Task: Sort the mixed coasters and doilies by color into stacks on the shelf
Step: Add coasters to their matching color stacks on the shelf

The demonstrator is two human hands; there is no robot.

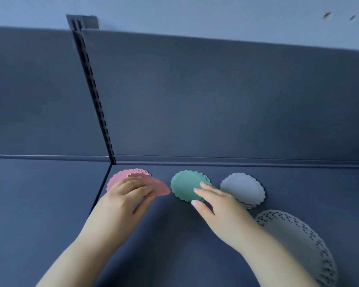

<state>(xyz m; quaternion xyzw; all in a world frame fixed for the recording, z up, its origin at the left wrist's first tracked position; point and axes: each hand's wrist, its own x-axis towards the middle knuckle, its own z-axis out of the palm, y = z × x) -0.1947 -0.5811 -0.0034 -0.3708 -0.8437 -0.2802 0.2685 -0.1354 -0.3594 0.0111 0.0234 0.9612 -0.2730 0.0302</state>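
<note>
We take the green coaster stack (184, 184) as our marker: it lies on the dark blue shelf (174, 255), close to the back panel (216, 100). The right hand (216, 206) reaches in with its fingers (207, 188) straight and relaxed, their tips on the green stack's near edge. Left of it, the left hand (124, 195) curls its fingers round a pink coaster (161, 189), just over the pink stack (133, 174). Right of it sits a grey-white coaster stack (243, 189), with a lacy white doily (294, 235) nearer us on that side. Further left a slotted upright (93, 90) climbs the panel, and above it we see pale blue wall (195, 9).
</note>
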